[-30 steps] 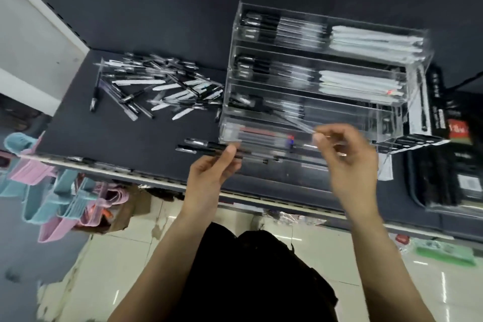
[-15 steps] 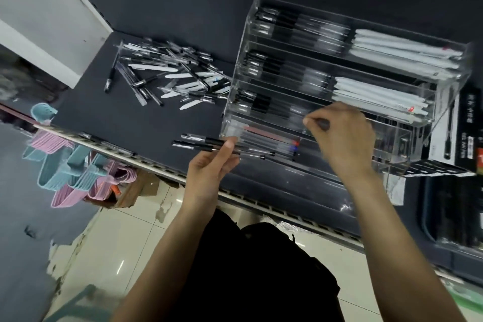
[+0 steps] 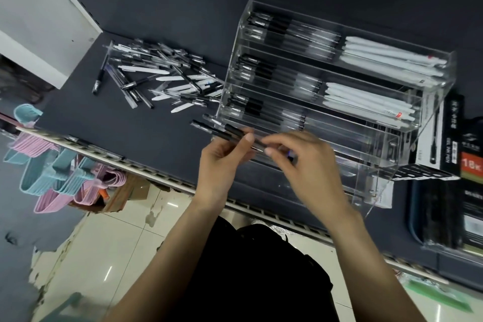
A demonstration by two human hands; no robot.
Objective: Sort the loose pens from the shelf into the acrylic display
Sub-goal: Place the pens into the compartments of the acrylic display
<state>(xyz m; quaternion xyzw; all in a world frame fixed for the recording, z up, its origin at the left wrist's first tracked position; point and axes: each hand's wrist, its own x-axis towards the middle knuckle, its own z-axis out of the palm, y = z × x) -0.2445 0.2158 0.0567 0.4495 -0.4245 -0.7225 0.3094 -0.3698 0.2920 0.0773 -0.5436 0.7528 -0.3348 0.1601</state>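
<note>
Several black-capped pens [image 3: 230, 134] lie bunched in the left hand [image 3: 222, 162], its fingers curled under them and the thumb pressed on top, the caps sticking out to the left over the dark shelf [image 3: 125, 136]; the right hand [image 3: 305, 162] meets the bundle from the other side, forefinger and thumb pinching the near end of one pen right beside the left thumb; both hands hover just in front of the lowest tier of the acrylic display [image 3: 386, 165], whose upper tiers hold rows of black pens on the left and white pens [image 3: 386, 60] on the right; well off to the left, a loose heap of pens [image 3: 156, 78] lies scattered on the shelf, apart from both hands.
</note>
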